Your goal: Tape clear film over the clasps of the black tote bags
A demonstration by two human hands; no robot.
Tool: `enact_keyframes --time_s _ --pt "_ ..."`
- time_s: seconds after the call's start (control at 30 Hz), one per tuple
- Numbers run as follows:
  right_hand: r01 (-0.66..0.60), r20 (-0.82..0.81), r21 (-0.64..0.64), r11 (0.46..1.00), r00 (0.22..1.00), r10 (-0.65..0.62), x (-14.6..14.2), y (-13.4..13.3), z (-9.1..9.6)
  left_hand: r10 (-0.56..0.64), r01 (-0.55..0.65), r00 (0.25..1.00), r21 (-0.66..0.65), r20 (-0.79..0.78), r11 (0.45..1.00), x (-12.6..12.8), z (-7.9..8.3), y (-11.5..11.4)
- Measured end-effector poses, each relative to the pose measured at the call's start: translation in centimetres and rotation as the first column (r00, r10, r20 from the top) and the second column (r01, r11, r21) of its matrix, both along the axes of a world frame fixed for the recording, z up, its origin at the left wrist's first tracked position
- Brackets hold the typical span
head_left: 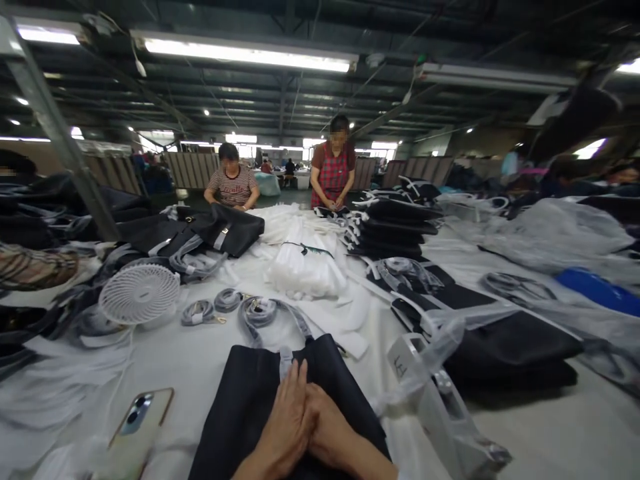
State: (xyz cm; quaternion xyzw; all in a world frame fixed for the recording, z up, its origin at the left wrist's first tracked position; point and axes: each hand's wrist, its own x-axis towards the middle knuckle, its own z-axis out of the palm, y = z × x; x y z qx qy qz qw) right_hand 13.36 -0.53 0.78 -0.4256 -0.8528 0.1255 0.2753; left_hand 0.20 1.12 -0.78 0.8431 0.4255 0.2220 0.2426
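My left hand (286, 421) and my right hand (334, 430) rest together at the bottom centre on a flat black bag (245, 400). The left hand lies with its fingers stretched out and pointing away from me, overlapping the right hand. The right hand's fingers are tucked under the left, so they are hidden. A grey wrapped strap (260, 311) runs from the bag's far edge. A phone (141, 415) lies face down to the left of the bag.
A small white fan (139, 293), coiled grey straps (213, 307), a white stack of wrapping (305, 267), piles of black bags (390, 220) and a plastic-wrapped white device (443, 400) crowd the white table. Two people (233, 181) (333, 167) work at the far side. A plaid sleeve (35, 267) reaches in at left.
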Motion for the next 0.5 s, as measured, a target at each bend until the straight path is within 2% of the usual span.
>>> enact_keyframes --time_s 0.07,0.13,0.23,0.3,0.37,0.43,0.5 --pt "0.011 -0.173 -0.108 0.994 0.985 -0.030 1.6 1.0 1.3 -0.010 0.010 0.994 -0.002 -0.108 1.000 -0.1 -0.8 0.6" --pt "0.176 -0.264 -0.140 0.974 0.942 -0.208 4.0 2.5 2.7 -0.039 0.048 0.973 0.034 -0.229 0.998 -0.1 -1.2 0.7" --pt "0.460 -0.164 -0.083 0.884 0.869 -0.467 7.9 5.2 3.8 0.025 0.055 0.940 0.223 -0.340 0.973 0.4 -2.1 0.5" --pt "0.536 -0.022 -0.040 0.843 0.843 -0.537 10.0 6.7 3.3 0.087 0.055 0.933 0.378 -0.348 0.924 0.7 -3.2 0.6" --pt "0.564 0.082 -0.033 0.825 0.825 -0.560 11.0 7.5 2.1 0.118 0.084 0.927 0.504 -0.356 0.860 0.8 -4.7 1.1" --pt "0.597 0.180 -0.011 0.802 0.790 -0.586 11.3 7.8 0.6 0.147 0.108 0.920 0.595 -0.364 0.796 0.9 -6.4 1.6" --pt "0.623 0.260 0.029 0.782 0.750 -0.608 11.1 7.9 -0.6 0.216 0.078 0.909 0.653 -0.357 0.753 1.2 -7.8 2.1"
